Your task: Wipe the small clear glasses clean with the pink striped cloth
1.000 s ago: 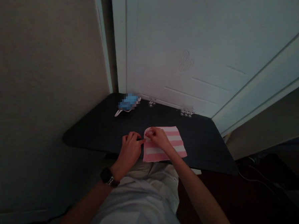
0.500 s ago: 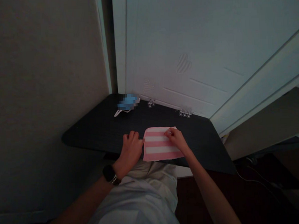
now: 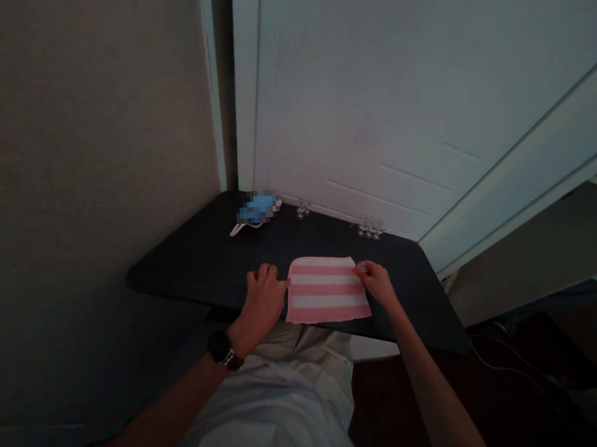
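A pink-and-white striped cloth (image 3: 327, 290) lies flat on the dark tabletop, its near edge at the table's front edge. Beside its left edge rests my left hand (image 3: 266, 293), with the fingers bent on the table and the thumb stretched out to touch the cloth. My right hand (image 3: 379, 282) is at the cloth's upper right edge, thumb and fingers pinched on a small clear plastic piece (image 3: 363, 267). That piece is mostly covered by the fingertips, and its exact kind is hard to make out.
Several clear plastic pieces (image 3: 371, 228) stand at the back of the table (image 3: 205, 255), with a smaller cluster (image 3: 302, 210) to their left. A blurred blue packet (image 3: 257, 207) with a white strap lies at the back left. A white panel (image 3: 332, 101) borders the back, a wall (image 3: 93, 127) the left.
My right hand has moved right, from over the cloth's upper part to its right edge, still pinching the clear piece. My left hand stays at the left edge.
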Available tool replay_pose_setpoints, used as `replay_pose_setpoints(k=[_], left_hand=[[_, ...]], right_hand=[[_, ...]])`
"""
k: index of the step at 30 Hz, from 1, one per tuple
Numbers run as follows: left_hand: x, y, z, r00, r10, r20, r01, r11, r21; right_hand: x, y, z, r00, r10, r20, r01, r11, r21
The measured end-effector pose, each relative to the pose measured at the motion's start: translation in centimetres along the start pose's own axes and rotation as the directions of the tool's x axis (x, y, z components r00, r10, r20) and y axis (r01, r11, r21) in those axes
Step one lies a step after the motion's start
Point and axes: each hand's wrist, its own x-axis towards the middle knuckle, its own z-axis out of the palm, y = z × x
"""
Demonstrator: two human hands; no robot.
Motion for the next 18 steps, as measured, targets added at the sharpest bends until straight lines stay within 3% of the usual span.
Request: replay_pose_setpoints(k=[10,18], left_hand=[[-1.5,-0.4,0.0,0.999,0.027,-0.021,-0.029,0.992,-0.124],[-1.8,-0.3,0.2,0.999,0.028,-0.028,-0.032,0.99,-0.134]], right_hand=[[-1.8,-8.1,6.5,0.974,-0.158,0.161,0.13,0.977,0.171],[-1.3,-10.2,9.3,0.972,-0.165,0.169,0.149,0.983,0.105]])
